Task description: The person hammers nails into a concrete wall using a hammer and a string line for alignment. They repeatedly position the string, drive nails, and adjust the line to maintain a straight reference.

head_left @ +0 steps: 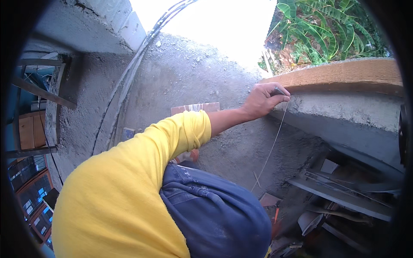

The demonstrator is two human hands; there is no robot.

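My left hand (266, 101) reaches across to the right, its thumb and fingers closed in a pinch. Between them is a thin grey nail (280, 90), its shaft slanting over the fingertips. A taut pale string (274, 144) runs from the fingertips down toward my knee. Just beyond the hand, a long wooden plank (335, 76) lies along the top of a concrete ledge (344, 106). Behind my forearm rests a flat reddish-brown piece (180, 109) with white string (195, 107) wound around its middle. My right hand is out of view.
Several cables (129, 73) run down the rough concrete floor (180, 64) at left. A concrete block or wall (103, 21) stands at far left, near a metal frame (43, 92). Boards (340, 200) and debris lie below the ledge. Green plants (327, 32) grow beyond the edge.
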